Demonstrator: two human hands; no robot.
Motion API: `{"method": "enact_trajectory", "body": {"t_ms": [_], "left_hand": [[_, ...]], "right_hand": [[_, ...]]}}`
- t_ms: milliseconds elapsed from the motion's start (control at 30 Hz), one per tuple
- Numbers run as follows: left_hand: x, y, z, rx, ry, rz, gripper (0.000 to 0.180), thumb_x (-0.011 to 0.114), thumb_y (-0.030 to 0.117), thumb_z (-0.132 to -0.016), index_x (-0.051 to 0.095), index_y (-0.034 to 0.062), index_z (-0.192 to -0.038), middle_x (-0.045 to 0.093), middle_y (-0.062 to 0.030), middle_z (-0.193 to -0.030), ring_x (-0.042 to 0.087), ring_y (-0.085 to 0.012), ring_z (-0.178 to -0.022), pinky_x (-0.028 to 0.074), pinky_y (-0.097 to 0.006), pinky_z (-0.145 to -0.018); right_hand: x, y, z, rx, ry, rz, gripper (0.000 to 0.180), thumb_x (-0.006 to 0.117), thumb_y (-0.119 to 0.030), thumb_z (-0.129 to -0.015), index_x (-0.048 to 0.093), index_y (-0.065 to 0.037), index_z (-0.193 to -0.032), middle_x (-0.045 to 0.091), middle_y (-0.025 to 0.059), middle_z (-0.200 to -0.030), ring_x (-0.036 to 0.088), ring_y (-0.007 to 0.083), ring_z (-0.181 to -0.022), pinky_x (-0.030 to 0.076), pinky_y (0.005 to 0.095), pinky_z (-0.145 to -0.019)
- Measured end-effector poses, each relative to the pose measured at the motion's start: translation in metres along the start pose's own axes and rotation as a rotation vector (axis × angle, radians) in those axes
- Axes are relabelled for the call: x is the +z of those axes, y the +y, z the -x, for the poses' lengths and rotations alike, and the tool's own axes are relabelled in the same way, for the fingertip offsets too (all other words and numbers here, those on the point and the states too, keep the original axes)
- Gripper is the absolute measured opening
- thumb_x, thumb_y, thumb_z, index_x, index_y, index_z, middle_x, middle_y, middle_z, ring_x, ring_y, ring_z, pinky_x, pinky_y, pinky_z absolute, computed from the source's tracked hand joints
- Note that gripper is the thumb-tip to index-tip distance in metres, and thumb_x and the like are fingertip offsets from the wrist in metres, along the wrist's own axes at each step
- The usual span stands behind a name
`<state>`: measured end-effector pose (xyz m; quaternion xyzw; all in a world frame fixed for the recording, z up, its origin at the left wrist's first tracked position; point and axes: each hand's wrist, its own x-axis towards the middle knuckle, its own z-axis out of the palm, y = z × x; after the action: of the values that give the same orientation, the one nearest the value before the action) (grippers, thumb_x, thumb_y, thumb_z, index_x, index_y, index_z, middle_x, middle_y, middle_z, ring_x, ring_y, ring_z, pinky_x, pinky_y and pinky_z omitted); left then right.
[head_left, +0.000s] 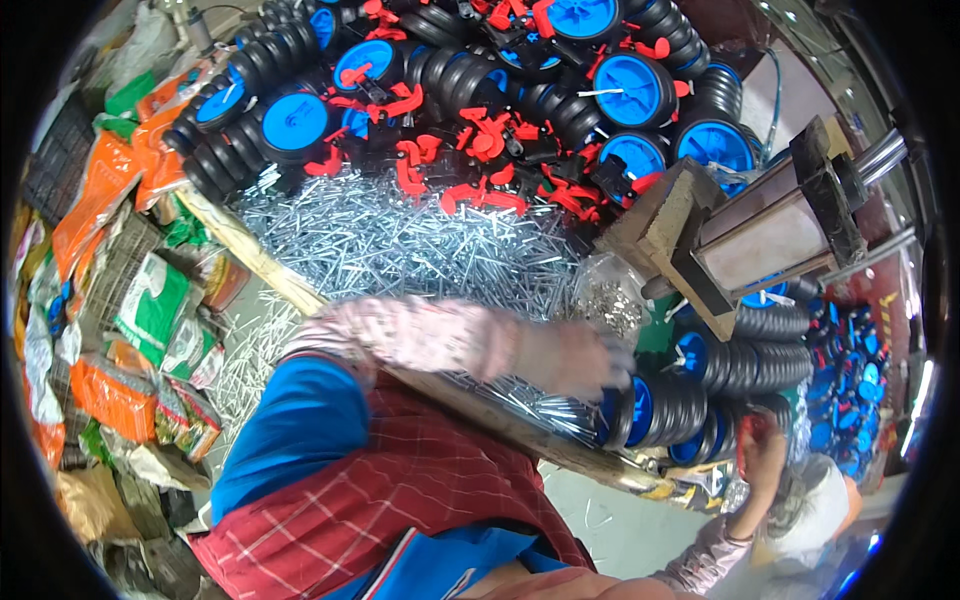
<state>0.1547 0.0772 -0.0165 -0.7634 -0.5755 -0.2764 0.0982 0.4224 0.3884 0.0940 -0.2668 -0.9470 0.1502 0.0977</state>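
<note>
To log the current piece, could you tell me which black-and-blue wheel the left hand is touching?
The left hand rests on the wheel nearest the bench's front edge, directly beneath it; the other wheels lie untouched farther away.

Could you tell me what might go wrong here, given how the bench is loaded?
The left hand reaches across the heap of loose silver metal pins; a sleeve could sweep some off the wooden bench edge. The row of black wheels with blue hubs near that edge might roll off.
</note>
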Motion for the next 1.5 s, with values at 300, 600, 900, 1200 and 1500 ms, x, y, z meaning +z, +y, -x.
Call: {"method": "enact_trajectory", "body": {"t_ms": [300, 600, 900, 1200, 1500], "left_hand": [[-0.129, -0.129, 0.066, -0.395, 0.496, 0.001, 0.024, 0.057, 0.02, -0.094, 0.058, 0.0077, -0.115, 0.059, -0.0149, -0.116, 0.061, -0.035, -0.104, 0.051, -0.041, -0.088], [-0.172, -0.225, -0.041, -1.046, 0.058, -0.099, 0.037, 0.058, 0.028, -0.092, 0.054, 0.0069, -0.122, 0.064, -0.0191, -0.119, 0.062, -0.0423, -0.108, 0.049, -0.051, -0.092], [-0.161, -0.269, -0.009, -0.738, 0.105, -0.249, 0.024, 0.05, 0.03, -0.098, 0.061, 0.0104, -0.107, 0.067, -0.0204, -0.094, 0.062, -0.0428, -0.09, 0.048, -0.053, -0.076], [-0.168, -0.261, -0.003, -0.656, 0.114, -0.315, 0.019, 0.05, 0.027, -0.098, 0.06, 0.0125, -0.105, 0.067, -0.0194, -0.089, 0.063, -0.0423, -0.087, 0.049, -0.051, -0.072], [-0.157, -0.242, -0.004, -0.852, 0.07, -0.241, 0.024, 0.07, 0.022, -0.085, 0.071, 0.0037, -0.1, 0.071, -0.0219, -0.092, 0.07, -0.0395, -0.091, 0.057, -0.046, -0.076]], "right_hand": [[0.156, -0.208, -0.016, 0.007, -0.544, -1.134, 0.038, 0.062, -0.015, -0.098, 0.051, -0.003, -0.133, 0.046, -0.0064, -0.07, 0.04, 0.0028, -0.052, 0.029, 0.0185, -0.047], [0.22, -0.325, -0.179, -0.001, -0.392, -1.636, 0.073, 0.048, -0.069, -0.092, 0.045, -0.008, -0.133, 0.063, 0.0065, -0.093, 0.063, 0.0177, -0.07, 0.053, 0.0334, -0.061], [0.212, -0.32, -0.215, -0.137, -0.425, -1.546, 0.069, 0.039, -0.064, -0.099, 0.044, -0.004, -0.133, 0.059, 0.0088, -0.072, 0.059, 0.0223, -0.057, 0.049, 0.0364, -0.048], [0.22, -0.324, -0.238, -0.139, -0.373, -1.562, 0.068, 0.044, -0.067, -0.096, 0.054, -0.005, -0.121, 0.059, 0.0066, -0.074, 0.058, 0.0194, -0.058, 0.044, 0.0316, -0.048], [0.227, -0.337, -0.243, -0.089, -0.196, -1.468, 0.062, 0.036, -0.06, -0.102, 0.061, -0.005, -0.087, 0.042, -0.0018, -0.05, 0.04, 0.0118, -0.038, 0.033, 0.028, -0.036]]}}
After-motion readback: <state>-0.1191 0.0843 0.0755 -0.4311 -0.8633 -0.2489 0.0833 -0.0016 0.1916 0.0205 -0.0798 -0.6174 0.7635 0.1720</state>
